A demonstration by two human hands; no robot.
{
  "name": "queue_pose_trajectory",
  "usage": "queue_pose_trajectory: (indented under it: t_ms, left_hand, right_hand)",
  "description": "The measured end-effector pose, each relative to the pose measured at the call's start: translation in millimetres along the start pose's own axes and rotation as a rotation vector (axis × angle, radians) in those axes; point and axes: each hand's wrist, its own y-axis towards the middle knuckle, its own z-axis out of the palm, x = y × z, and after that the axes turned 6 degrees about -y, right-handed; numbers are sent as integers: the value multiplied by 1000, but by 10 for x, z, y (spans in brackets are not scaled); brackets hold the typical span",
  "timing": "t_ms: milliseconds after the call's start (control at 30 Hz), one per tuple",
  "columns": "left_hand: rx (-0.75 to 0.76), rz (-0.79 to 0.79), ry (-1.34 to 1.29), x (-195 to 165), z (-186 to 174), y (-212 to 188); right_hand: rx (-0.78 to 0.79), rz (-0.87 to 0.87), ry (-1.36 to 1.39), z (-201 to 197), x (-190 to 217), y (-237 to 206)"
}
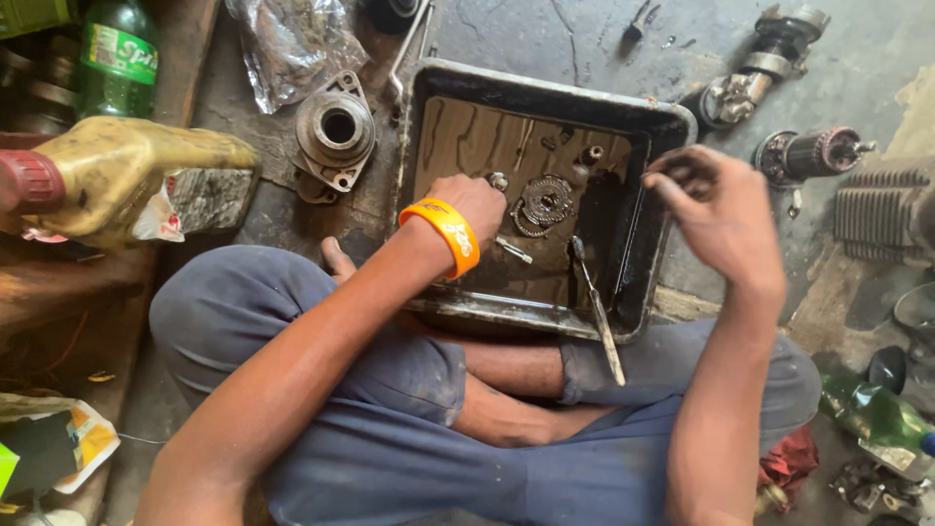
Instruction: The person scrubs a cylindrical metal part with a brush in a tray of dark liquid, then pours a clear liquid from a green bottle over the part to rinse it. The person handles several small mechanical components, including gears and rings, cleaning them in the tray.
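A: Left hand (475, 203) down in the oily tray (545, 97), fingers curled by a small round metal part (499, 180); whether they pinch it, I can't tell.

B: Right hand (716, 209) over the tray's right rim, fingers bunched on something dark, blurred.

A: Toothed gear (545, 203) lies between them, long tool (596, 307) leaning over the near rim.

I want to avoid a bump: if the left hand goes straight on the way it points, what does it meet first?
Probably the round toothed metal part in the tray, just beyond the left hand; depth is unclear.
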Motion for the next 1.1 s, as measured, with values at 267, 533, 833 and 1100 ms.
queue_pose_trajectory:
  t_ms: [267,533,833,1100]
  left_hand:
    - [-172,94,-58,-29,-119,2]
    - [-659,282,-169,14,-237,191]
    - [-401,307,-139,-164,-93,517]
    - [-431,411,15,-241,425,769]
  right_hand:
    - [-49,-34,57,-246,-134,-184]
    - [123,-49,-110,-265,127,-315]
    - [274,-109,-245,-38,235,-355]
    - [244,-189,-370,263,-40,-287]
